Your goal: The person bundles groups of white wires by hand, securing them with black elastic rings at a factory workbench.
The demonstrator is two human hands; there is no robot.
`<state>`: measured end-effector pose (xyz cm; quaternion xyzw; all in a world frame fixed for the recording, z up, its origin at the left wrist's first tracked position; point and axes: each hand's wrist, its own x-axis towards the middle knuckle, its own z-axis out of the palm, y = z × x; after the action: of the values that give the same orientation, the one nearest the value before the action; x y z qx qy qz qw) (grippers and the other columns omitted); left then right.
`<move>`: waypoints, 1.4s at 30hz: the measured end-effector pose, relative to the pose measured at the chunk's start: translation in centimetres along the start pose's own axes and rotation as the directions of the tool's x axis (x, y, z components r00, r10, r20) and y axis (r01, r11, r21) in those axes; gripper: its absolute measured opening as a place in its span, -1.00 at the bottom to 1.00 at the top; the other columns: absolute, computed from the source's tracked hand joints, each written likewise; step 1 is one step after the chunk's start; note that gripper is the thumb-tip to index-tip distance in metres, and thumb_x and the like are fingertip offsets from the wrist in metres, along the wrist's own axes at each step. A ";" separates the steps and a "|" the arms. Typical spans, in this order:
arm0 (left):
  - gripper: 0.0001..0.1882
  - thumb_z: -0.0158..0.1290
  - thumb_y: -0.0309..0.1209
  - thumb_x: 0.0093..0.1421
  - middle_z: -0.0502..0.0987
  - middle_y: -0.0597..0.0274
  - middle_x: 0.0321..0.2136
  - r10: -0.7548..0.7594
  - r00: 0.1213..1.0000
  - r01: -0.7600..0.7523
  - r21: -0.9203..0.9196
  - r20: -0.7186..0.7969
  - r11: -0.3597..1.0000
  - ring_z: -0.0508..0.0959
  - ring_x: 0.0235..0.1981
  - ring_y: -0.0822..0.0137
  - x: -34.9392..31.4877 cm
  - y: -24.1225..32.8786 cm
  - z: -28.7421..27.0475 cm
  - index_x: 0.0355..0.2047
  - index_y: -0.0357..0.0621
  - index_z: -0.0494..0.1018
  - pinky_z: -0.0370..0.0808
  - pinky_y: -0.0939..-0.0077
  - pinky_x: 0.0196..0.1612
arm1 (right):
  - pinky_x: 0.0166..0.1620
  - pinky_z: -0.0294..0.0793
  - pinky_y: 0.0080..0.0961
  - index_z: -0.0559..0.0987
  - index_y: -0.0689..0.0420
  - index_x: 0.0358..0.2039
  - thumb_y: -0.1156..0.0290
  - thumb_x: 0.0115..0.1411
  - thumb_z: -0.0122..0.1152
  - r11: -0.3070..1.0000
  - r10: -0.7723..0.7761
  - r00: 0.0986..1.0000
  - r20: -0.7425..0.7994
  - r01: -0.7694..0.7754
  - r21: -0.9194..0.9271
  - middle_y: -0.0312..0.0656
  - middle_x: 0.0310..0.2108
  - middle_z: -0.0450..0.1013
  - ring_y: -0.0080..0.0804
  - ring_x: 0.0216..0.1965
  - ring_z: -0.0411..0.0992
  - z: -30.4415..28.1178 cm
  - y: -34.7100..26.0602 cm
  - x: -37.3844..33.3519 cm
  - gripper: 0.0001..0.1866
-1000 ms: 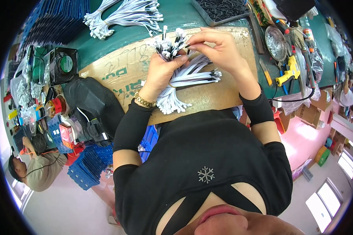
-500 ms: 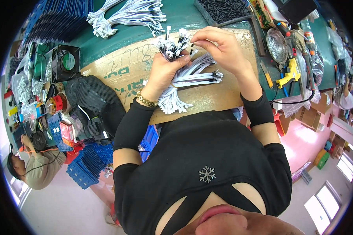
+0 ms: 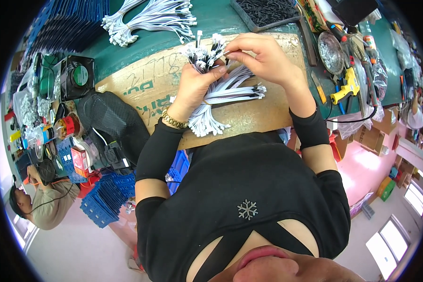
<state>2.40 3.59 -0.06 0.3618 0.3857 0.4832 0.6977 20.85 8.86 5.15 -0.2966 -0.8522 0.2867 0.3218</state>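
My left hand (image 3: 196,83) is closed around a bundle of thin cables (image 3: 206,57), their white connectors and short black sleeves pointing up above my thumb. At the right edge of this bundle, the thumb and forefinger of my right hand (image 3: 263,58) pinch a cable end, mostly hidden by the fingertips. Below and right of my left hand, white flat cables (image 3: 235,95) fan out across a cardboard sheet (image 3: 263,115). Some of those pointing right have dark tips. More white connectors (image 3: 207,127) hang down toward the sheet's near edge.
Another white cable bundle (image 3: 160,21) lies at the back left. A grey tray (image 3: 254,29) of small black tubes stands at the back. On the right are a metal bowl (image 3: 330,52) and yellow glue gun (image 3: 347,86). A fan (image 3: 77,76) and black mesh bag (image 3: 110,117) sit left.
My right fingertips have moved slightly left, closer to the connectors of the bundle. The dark piece seen under them before is now mostly covered. My left hand keeps its hold.
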 end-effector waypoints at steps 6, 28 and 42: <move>-0.84 0.14 -0.50 0.05 0.53 0.27 -0.48 0.002 1.000 -0.002 0.028 0.030 1.000 0.50 -0.44 0.51 0.2 0.1 0.0 -0.34 -0.28 0.48 0.42 0.66 -0.33 | -0.28 0.44 -0.53 0.54 0.26 -0.33 0.51 0.03 0.22 0.989 0.138 0.974 0.177 -0.146 0.034 -0.14 -0.39 0.51 -0.35 -0.36 0.49 -0.3 0.5 0.3 -0.83; -0.84 0.25 -0.54 -0.08 0.45 0.45 -0.57 0.085 0.994 -0.103 0.280 0.074 0.954 0.38 -0.52 0.61 0.2 -0.2 0.0 -0.47 -0.19 0.49 0.33 0.71 -0.44 | -0.36 0.40 -0.60 0.57 0.28 -0.45 0.50 -0.04 0.23 0.905 0.312 0.846 0.432 -0.403 0.135 -0.20 -0.55 0.50 -0.54 -0.50 0.43 -0.6 0.5 0.2 -0.87; -0.85 0.26 -0.51 -0.07 0.44 0.46 -0.62 0.009 0.999 -0.024 0.337 0.046 0.941 0.36 -0.58 0.62 -0.1 0.5 0.0 -0.52 -0.20 0.48 0.30 0.73 -0.50 | -0.31 0.42 -0.40 0.58 0.19 -0.44 0.46 -0.05 0.19 0.980 0.189 0.914 0.360 -0.150 -0.133 -0.08 -0.49 0.48 -0.16 -0.41 0.45 -1.0 0.0 0.0 -0.87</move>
<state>2.21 3.65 0.42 0.4896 0.4444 0.4080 0.6295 21.60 9.12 5.82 -0.3260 -0.8822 0.3203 0.1134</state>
